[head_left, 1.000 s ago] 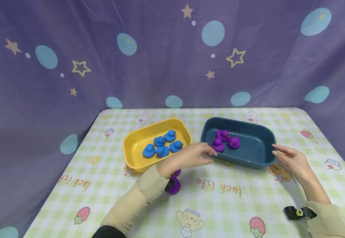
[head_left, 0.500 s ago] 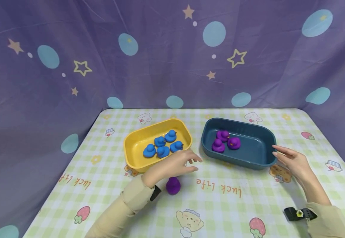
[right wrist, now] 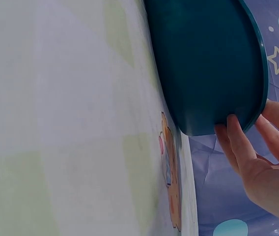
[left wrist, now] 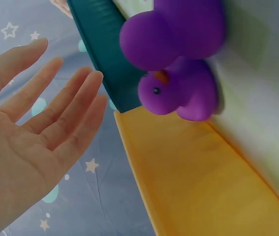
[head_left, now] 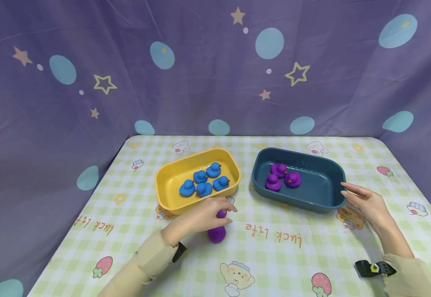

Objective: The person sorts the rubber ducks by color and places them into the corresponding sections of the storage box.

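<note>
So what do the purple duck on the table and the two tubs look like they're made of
Purple duck: probably soft rubber or vinyl; matte, rounded, moulded in one piece with a painted beak. Yellow tub and teal tub: most likely rigid moulded plastic; smooth, even colour, thin rolled rims, faint sheen. Neither can be confirmed by look alone.

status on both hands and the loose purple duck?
Left hand open, over purple duck on the table. Right hand open, fingers against teal bin. Yellow bin close beside duck; nothing blocking.
</note>
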### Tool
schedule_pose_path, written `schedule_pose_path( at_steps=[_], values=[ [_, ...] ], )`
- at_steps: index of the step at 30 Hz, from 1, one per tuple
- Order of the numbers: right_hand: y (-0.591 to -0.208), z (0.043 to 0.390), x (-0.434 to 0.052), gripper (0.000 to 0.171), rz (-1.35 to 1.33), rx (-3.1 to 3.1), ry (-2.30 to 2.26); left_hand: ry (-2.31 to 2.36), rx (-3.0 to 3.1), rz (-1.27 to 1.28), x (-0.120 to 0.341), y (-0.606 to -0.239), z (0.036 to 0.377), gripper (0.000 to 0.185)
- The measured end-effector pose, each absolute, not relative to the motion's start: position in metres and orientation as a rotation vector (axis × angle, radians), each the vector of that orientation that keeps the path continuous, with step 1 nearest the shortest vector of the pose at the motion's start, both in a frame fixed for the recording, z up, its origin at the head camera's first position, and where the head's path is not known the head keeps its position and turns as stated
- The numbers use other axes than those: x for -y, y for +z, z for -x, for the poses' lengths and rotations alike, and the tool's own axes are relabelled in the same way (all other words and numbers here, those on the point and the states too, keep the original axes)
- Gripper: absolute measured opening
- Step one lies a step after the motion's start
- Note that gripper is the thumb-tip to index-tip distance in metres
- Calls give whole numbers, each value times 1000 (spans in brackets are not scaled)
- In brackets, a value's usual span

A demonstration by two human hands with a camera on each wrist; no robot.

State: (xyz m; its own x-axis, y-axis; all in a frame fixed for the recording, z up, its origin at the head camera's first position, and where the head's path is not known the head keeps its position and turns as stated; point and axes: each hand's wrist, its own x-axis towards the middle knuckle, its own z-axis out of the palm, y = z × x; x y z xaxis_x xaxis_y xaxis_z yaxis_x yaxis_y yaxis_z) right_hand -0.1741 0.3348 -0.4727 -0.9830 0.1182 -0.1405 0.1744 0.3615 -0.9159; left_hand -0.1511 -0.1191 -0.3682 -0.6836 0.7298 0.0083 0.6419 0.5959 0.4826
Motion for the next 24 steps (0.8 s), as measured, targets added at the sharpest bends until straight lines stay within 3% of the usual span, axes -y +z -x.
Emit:
schedule_pose_path(
  at_steps=[8, 24],
  values=[
    [-472, 174, -335, 65, -270, -2555, -1698, 695, -2624, -1142, 131, -379, 147, 25],
    [-434, 157, -311, 61, -237, -2573, -1656, 665, -2638, -1036, 145, -387, 141, 27]
  ],
)
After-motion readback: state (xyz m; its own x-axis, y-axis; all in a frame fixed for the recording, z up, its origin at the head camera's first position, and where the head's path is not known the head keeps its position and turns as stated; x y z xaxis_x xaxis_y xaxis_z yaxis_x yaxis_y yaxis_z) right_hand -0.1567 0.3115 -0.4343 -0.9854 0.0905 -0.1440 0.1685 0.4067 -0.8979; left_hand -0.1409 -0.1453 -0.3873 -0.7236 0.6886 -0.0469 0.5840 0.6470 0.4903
